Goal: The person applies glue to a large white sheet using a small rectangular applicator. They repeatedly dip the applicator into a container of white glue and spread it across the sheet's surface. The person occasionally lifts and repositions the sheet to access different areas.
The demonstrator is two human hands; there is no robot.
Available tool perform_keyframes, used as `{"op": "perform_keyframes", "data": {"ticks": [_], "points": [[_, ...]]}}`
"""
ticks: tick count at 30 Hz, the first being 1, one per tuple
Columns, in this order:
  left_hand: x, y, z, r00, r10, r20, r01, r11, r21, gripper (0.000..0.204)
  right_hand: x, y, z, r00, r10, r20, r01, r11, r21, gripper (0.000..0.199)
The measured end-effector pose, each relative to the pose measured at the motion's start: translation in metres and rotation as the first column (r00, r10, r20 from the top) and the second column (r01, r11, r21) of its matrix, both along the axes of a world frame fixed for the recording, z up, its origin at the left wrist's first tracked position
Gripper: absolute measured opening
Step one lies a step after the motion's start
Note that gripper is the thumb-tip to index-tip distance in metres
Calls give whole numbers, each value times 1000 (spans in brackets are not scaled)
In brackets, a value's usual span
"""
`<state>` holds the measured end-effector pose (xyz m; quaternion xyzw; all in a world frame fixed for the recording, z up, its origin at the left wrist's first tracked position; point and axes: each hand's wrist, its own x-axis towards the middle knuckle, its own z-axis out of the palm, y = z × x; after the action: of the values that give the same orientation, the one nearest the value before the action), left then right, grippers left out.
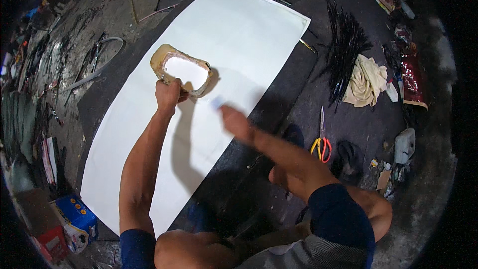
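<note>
My left hand [169, 93] grips the near edge of a worn, yellowed cut-open container [160, 60] with white liquid [185, 71] inside, and holds it over a long white sheet [239, 25]. To its right, my right hand [236, 123] is smeared by motion. A small pale bluish-white piece [216, 102] sticks out from its fingertips, close above the sheet; its exact kind is too blurred to make out. The container and my left arm cast shadows across the sheet.
On the dark mat to the right lie scissors [321, 137] with red and yellow handles, a bundle of thin black strips [343, 45] and a crumpled cream cloth [367, 82]. A blue box [75, 216] stands at the lower left. Scraps and a grey strap [92, 75] lie on the left floor.
</note>
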<state>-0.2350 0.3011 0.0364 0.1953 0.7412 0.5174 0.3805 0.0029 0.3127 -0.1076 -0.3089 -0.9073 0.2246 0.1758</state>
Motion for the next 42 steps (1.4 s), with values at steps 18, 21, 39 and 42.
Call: {"op": "perform_keyframes", "data": {"ticks": [18,21,39,42], "points": [[-91,-75,100,993,116,-30,-115,993,21,26,13,120,93,886,-458,-68,462,864,201,15],[-101,-128,114,982,172,-81,-170,985,33,29,-6,125,81,886,-462,29,418,827,375,17],[-35,-497,44,652,730,-205,-758,636,-147,45,-140,145,35,888,-434,152,376,875,304,15],[-20,-503,37,607,764,-220,-795,585,-160,52,-174,150,45,938,-345,-17,342,919,194,13]]}}
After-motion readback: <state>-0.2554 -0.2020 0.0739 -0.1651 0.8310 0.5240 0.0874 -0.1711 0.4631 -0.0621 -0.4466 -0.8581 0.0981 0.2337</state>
